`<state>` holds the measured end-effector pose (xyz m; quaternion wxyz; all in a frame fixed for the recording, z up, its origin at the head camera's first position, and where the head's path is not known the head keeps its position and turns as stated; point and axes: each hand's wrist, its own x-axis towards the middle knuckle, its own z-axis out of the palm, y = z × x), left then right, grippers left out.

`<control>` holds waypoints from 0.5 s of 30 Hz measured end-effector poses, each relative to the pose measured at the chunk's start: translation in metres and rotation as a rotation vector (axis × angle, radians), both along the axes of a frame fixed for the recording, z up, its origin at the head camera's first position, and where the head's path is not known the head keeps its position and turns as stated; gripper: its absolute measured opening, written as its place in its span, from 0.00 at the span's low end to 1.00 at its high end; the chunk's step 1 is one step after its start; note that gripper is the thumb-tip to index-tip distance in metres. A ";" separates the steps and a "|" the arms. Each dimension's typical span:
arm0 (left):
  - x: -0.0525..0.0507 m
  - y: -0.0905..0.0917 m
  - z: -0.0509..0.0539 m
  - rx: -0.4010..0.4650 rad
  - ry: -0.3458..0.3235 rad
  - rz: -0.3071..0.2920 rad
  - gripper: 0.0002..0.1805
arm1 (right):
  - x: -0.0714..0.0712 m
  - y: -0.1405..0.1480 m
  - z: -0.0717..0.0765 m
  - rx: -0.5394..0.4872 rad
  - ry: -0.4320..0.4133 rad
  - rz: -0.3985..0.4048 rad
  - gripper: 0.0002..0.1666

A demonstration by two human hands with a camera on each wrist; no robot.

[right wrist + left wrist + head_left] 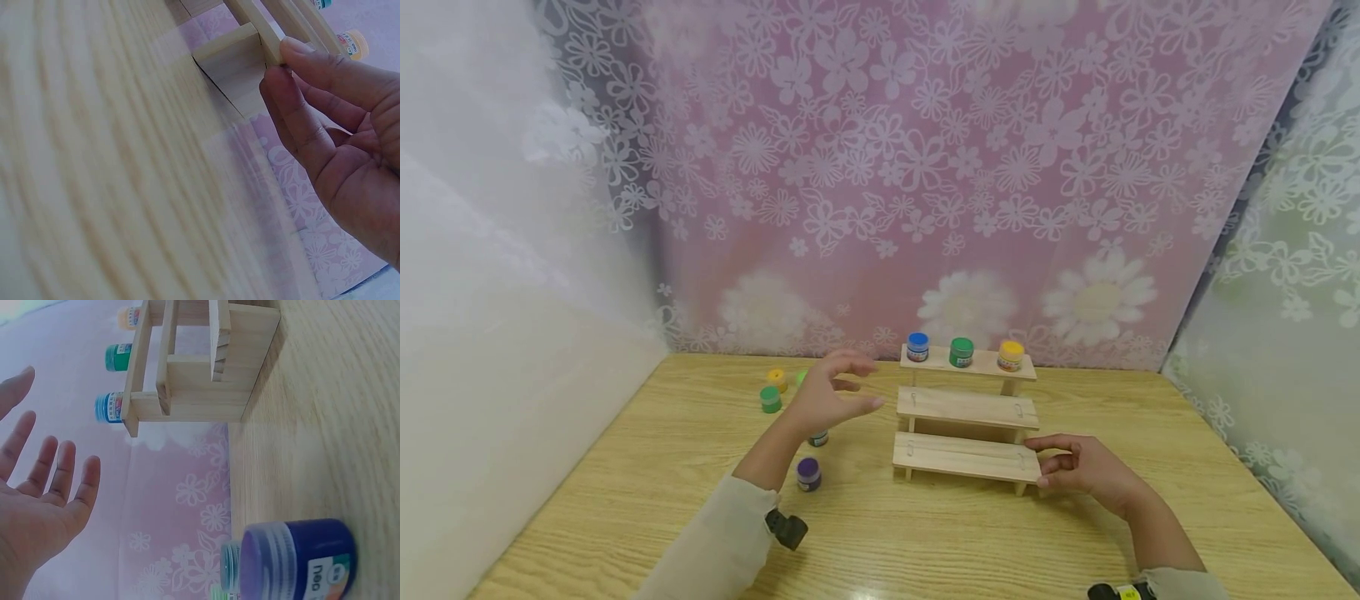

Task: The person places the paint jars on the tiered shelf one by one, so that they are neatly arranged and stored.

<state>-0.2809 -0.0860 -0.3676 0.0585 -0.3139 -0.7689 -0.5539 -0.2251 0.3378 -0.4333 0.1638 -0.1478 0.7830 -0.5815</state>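
Observation:
A three-tier wooden stand (pixel 967 407) stands on the table, with a blue paint jar (pixel 917 347), a green paint jar (pixel 961 352) and a yellow paint jar (pixel 1011 356) on its top tier. At the right end of its lowest tier, my right hand (pixel 1093 475) pinches the board; the right wrist view shows the thumb (pixel 312 53) above the edge and a finger underneath. My left hand (pixel 826 393) hovers left of the stand, fingers relaxed and apart, holding nothing. Below its wrist sits a purple paint jar (pixel 808 473), large in the left wrist view.
Further left stand another green jar (pixel 771 399) and another yellow jar (pixel 777 381). A light green jar (pixel 802 377) and one more jar (pixel 818 438) are partly hidden by the left hand. Flowered curtain (pixel 880 167) hangs behind the table (pixel 880 542).

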 end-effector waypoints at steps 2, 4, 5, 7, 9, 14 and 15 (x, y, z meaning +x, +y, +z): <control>0.002 -0.002 -0.002 -0.004 0.003 0.001 0.21 | 0.000 0.000 0.000 0.002 0.000 0.000 0.38; 0.004 -0.004 -0.003 -0.007 -0.001 -0.001 0.21 | 0.000 0.000 0.000 0.003 0.000 0.000 0.38; 0.004 -0.005 -0.004 -0.010 -0.002 -0.002 0.21 | 0.000 0.000 0.000 0.002 -0.001 0.000 0.38; 0.006 -0.006 -0.006 -0.013 -0.005 0.001 0.20 | 0.000 0.000 0.000 0.004 0.001 0.002 0.38; 0.008 -0.008 -0.009 -0.010 -0.009 0.000 0.20 | 0.000 0.000 0.000 0.003 0.003 0.004 0.38; 0.011 -0.013 -0.013 0.005 -0.025 0.011 0.20 | 0.000 0.000 0.000 0.002 0.004 0.009 0.37; 0.012 -0.013 -0.014 0.006 -0.030 0.012 0.20 | -0.001 0.000 0.000 0.000 0.003 0.010 0.37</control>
